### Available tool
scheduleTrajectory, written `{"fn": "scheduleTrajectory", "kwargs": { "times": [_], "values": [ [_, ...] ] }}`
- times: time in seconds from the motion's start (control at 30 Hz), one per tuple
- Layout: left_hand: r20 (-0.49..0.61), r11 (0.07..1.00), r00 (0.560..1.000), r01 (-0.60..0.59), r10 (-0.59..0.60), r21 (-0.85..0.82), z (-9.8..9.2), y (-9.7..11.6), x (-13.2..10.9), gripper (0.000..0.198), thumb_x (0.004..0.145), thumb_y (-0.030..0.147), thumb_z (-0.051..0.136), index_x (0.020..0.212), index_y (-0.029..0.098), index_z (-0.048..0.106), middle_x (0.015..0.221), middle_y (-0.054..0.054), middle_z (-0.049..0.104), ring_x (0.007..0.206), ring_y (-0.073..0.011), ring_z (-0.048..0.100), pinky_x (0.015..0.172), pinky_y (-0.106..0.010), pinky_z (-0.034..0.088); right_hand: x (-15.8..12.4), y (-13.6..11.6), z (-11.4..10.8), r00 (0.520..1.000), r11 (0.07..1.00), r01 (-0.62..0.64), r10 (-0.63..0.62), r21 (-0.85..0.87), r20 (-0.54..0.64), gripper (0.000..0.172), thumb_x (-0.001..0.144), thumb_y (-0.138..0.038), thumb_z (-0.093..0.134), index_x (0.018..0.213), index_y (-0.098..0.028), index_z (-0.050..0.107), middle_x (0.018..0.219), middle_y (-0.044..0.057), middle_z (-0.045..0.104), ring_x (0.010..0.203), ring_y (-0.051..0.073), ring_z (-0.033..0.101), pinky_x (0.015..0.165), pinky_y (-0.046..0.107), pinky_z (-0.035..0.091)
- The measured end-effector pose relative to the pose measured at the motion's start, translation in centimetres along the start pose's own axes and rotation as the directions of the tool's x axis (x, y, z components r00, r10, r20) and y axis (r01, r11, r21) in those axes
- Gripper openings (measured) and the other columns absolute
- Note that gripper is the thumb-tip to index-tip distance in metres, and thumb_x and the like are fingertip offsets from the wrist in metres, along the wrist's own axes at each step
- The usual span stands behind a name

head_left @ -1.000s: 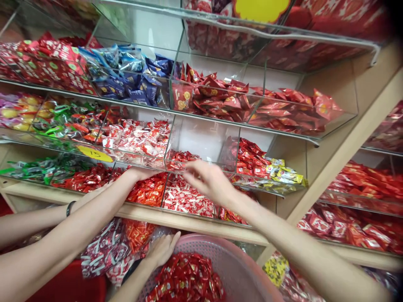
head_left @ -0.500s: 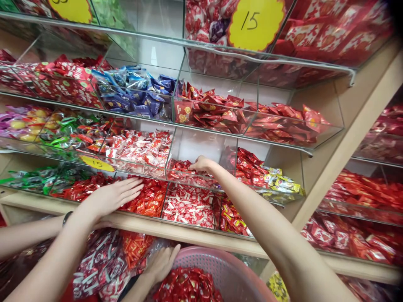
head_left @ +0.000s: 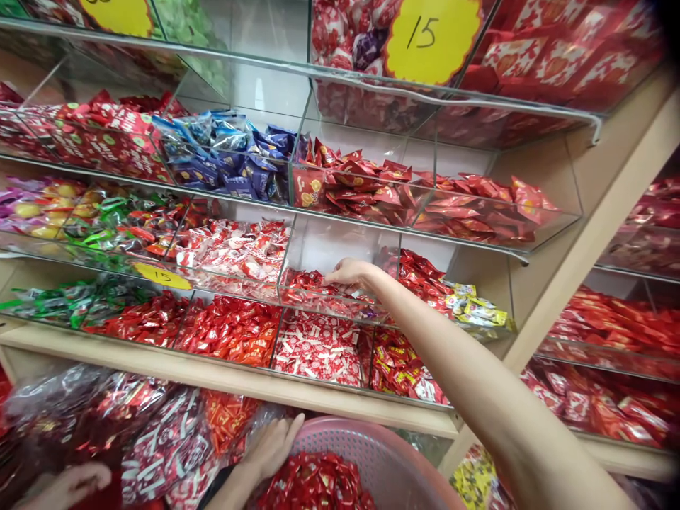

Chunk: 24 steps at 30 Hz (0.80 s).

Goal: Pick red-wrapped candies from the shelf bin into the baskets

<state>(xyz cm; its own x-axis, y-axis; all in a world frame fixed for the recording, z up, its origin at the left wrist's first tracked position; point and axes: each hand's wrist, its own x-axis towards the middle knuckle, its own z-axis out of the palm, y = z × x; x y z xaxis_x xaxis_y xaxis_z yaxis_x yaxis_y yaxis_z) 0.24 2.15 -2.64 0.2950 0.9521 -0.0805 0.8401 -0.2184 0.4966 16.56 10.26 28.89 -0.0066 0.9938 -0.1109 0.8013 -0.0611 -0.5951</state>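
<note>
My right hand [head_left: 348, 273] reaches into a clear bin [head_left: 340, 237] on the second shelf from the bottom. Its fingers are pinched at a red wrapped candy [head_left: 325, 281], over a low layer of similar candies. At the bottom, my left hand [head_left: 272, 446], with a black band or cuff at its wrist, is at the left rim of a pink perforated basket [head_left: 372, 443]. Its fingers appear closed on that rim, though their tips are partly hidden. Red wrapped candies [head_left: 319, 483] fill the visible bottom of the basket.
Another person's hand [head_left: 71, 487] is at the lower left, by bagged candies [head_left: 170, 439]. Clear dividers and shelf lips separate the bins. A wooden ledge [head_left: 319, 397] runs above the basket, and a slanting wooden post [head_left: 563, 297] stands at the right.
The other person's two arms have left the lowest shelf, and one hand shows at the lower left. My right hand has risen slightly and moved right; my left hand stays put.
</note>
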Motion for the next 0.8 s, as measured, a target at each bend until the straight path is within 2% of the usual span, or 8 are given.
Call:
{"fn": "scheduleTrajectory", "kwargs": {
  "times": [0.17,0.27,0.4,0.6,0.67,0.8],
  "values": [
    [0.001,1.000,1.000,0.008,-0.008,-0.016,0.2,-0.2,0.1,0.074,0.081,0.061,0.003,0.079,0.019,0.064,0.085,-0.012,0.066,0.086,-0.0267,0.060,0.074,-0.036,0.040,0.3,-0.7,0.8,0.993,0.999,-0.027,0.032,-0.047,0.115,0.033,0.056,-0.036,0.074,0.062,-0.013,0.051,0.049,-0.003,0.051,0.044,0.007,0.048,0.044,0.019,0.042],
    [0.019,1.000,1.000,-0.024,0.025,-0.013,0.5,-0.7,0.3,0.071,0.081,0.062,0.007,0.087,0.019,0.064,0.087,-0.011,0.066,0.087,-0.0250,0.059,0.076,-0.033,0.039,0.4,-0.9,1.0,0.986,0.998,-0.019,0.028,-0.055,0.164,0.031,0.057,-0.032,0.075,0.066,-0.013,0.051,0.051,-0.003,0.053,0.047,0.008,0.051,0.048,0.019,0.044],
    [0.032,0.999,0.998,-0.046,0.046,-0.022,0.9,-1.2,0.5,0.070,0.080,0.063,0.009,0.096,0.020,0.062,0.087,-0.010,0.064,0.088,-0.0245,0.058,0.077,-0.033,0.039,0.3,-1.1,0.9,0.983,0.997,-0.032,0.043,-0.066,0.177,0.026,0.061,-0.023,0.072,0.070,-0.013,0.050,0.053,-0.003,0.054,0.051,0.009,0.053,0.050,0.019,0.046],
    [0.024,0.999,0.998,-0.049,0.049,-0.020,1.1,-1.4,0.6,0.073,0.080,0.064,0.004,0.093,0.023,0.063,0.086,-0.011,0.064,0.088,-0.0286,0.058,0.076,-0.039,0.038,0.2,-0.8,0.1,0.986,0.999,-0.045,0.046,-0.011,0.158,0.020,0.064,-0.019,0.068,0.069,-0.013,0.050,0.062,-0.002,0.055,0.058,0.010,0.057,0.056,0.020,0.050],
    [0.030,0.997,0.997,-0.071,0.071,-0.014,1.0,-1.3,0.6,0.071,0.080,0.063,0.004,0.093,0.024,0.062,0.086,-0.011,0.065,0.088,-0.0285,0.058,0.076,-0.039,0.039,0.3,-0.7,0.0,0.982,0.999,-0.042,0.045,-0.020,0.185,0.020,0.064,-0.020,0.069,0.071,-0.014,0.051,0.071,0.000,0.057,0.063,0.010,0.058,0.058,0.020,0.050],
    [0.012,0.998,0.999,-0.043,0.043,-0.046,0.8,-0.9,0.4,0.073,0.080,0.063,0.003,0.080,0.022,0.063,0.083,-0.010,0.065,0.087,-0.0274,0.059,0.076,-0.037,0.039,0.5,-1.0,-0.2,0.960,0.993,-0.077,0.097,-0.087,0.264,0.024,0.064,-0.020,0.069,0.079,-0.013,0.052,0.084,0.002,0.058,0.067,0.010,0.059,0.060,0.021,0.050]
  ]
}}
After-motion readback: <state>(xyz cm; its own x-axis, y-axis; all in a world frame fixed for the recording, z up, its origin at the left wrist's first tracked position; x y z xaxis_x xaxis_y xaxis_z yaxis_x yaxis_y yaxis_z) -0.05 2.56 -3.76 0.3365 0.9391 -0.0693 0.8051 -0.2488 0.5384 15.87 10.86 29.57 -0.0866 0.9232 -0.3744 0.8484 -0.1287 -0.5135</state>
